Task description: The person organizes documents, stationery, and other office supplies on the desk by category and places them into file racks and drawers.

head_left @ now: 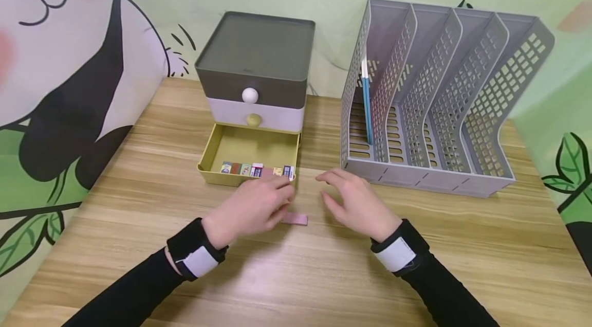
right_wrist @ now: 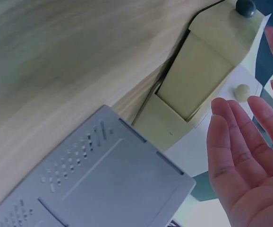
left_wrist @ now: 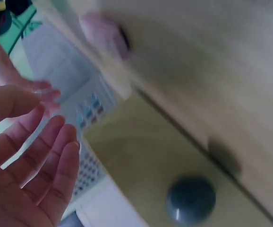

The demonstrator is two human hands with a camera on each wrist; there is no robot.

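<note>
Two hands open, left hand (head_left: 252, 209) over pink eraser (head_left: 294, 219), right hand (head_left: 353, 202) empty

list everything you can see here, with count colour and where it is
drawer unit: 1, dark grey top drawer, white middle drawer, at the back of the table left of centre
open drawer: 1, yellow-green, bottom one, pulled out toward the person
small erasers: a row of about seven, mixed colours, along the open drawer's front wall
pink eraser: 1, on the table under the left hand's fingertips
file rack: 1, grey, four slots, right side of the table
thin book: 1, blue and white, upright in the rack's leftmost slot
table: 1, light wood
panda backdrop: 1, green, behind and left
left hand: 1, over the pink eraser
right hand: 1, open, above the table
</note>
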